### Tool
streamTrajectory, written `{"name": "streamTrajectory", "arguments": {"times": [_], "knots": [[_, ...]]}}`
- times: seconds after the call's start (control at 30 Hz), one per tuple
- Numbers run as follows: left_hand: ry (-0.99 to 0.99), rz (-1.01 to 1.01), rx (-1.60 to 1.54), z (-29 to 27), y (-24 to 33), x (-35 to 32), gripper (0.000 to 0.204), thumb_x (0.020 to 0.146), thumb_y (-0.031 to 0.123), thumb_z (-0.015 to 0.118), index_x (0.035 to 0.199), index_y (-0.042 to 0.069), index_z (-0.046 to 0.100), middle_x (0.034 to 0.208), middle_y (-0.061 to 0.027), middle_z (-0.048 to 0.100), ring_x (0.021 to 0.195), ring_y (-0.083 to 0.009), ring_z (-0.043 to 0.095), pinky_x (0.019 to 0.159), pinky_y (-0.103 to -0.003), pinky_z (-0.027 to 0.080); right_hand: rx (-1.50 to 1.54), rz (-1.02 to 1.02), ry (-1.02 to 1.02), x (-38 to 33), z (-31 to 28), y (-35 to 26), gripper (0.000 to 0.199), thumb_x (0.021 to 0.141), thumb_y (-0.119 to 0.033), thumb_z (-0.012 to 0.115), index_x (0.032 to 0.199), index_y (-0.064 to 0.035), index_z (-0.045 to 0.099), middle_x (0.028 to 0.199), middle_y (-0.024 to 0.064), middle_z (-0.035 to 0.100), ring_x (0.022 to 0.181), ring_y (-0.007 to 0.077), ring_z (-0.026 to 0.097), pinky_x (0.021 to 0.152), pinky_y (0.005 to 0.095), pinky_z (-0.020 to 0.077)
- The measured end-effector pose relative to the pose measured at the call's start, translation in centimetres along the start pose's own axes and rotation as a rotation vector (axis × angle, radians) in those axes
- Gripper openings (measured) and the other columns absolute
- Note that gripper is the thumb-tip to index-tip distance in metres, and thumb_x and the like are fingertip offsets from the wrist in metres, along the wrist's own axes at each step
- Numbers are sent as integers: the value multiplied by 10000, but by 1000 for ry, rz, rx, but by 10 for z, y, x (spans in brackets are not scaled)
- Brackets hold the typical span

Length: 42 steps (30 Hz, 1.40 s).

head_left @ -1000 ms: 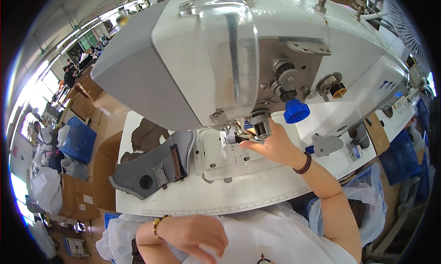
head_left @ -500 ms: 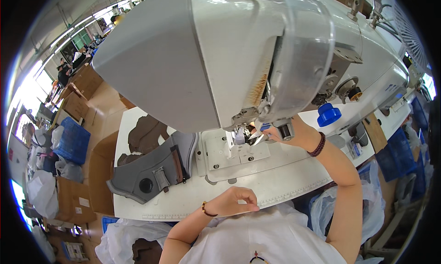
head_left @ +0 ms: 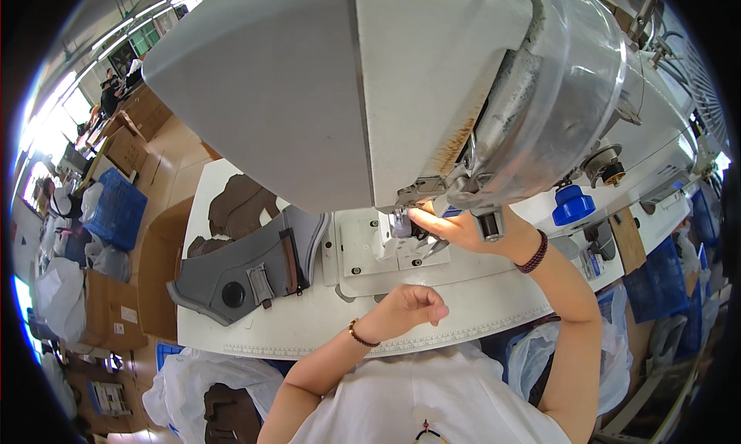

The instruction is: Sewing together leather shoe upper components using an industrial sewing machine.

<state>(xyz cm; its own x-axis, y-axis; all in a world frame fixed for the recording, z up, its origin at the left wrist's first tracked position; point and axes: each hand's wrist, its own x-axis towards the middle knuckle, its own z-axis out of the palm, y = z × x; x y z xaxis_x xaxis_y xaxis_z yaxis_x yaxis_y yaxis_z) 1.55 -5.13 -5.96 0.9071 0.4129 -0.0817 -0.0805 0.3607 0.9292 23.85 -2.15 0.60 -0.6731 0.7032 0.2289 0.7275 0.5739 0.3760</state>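
A large white and grey sewing machine (head_left: 432,96) fills the upper middle. At its needle area, my right hand (head_left: 482,232) reaches in from the right, index fingertip against the metal parts beside the presser foot (head_left: 391,232). Its other fingers are bent and partly hidden by the machine, and anything pinched there is too small to make out. Closer to me, my left hand (head_left: 405,311) hovers over the table's front with fingers curled and thumb along them; whatever it may hold is hidden. Left of the needle plate (head_left: 363,259) lies a grey fabric piece (head_left: 224,270) with a zipper, buckle strap and black round patch.
Brown fabric pieces (head_left: 241,205) lie behind the grey one on the white table (head_left: 208,328). A blue knob (head_left: 573,205) juts from the machine. Plastic bags (head_left: 185,390) hang below the front edge. Cardboard boxes (head_left: 116,309) and a blue crate (head_left: 116,205) stand at left.
The view has moved closer to the machine. My left hand has risen slightly from the table's edge, its fingers more curled. My right index finger now shows more plainly at the needle area.
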Motion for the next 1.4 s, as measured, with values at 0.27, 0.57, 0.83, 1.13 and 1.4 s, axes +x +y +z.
{"name": "streamTrajectory", "arguments": {"times": [0.27,0.57,0.83,1.13,1.4], "knots": [[270,92,-789,19,20,20,565,985,448,272,1316,0,364,1255,-106,466,1022,-190,486,958,-327,374,297,-115,673,-3,-29,-30,349,657,-135,704,992,-87,619,856,43,620,687,208,593,549,294,460],[323,159,-749,26,18,30,519,998,382,294,1381,32,291,1211,-53,432,943,-140,411,874,-324,365,816,450,472,-34,-4,-83,271,618,15,666,858,-63,564,1021,82,579,787,250,571,630,325,475],[117,185,-50,21,19,18,396,1008,297,325,1204,-12,477,893,-30,507,668,-86,377,588,-207,325,989,525,604,-40,-47,-70,234,750,-28,680,975,-28,615,1050,102,556,820,186,572,674,298,470],[99,64,-278,27,25,22,344,999,326,361,1034,25,524,852,-46,516,697,-119,448,595,-224,360,16,547,1064,-40,-134,4,307,708,-13,710,997,-6,609,797,96,625,635,233,586,511,262,447],[134,-27,-494,25,33,29,288,999,271,349,1048,31,499,1033,-102,553,1040,-220,541,960,-362,426,80,219,713,-61,-95,-58,364,628,-147,652,941,33,607,697,36,553,550,152,548,435,256,419]]}}
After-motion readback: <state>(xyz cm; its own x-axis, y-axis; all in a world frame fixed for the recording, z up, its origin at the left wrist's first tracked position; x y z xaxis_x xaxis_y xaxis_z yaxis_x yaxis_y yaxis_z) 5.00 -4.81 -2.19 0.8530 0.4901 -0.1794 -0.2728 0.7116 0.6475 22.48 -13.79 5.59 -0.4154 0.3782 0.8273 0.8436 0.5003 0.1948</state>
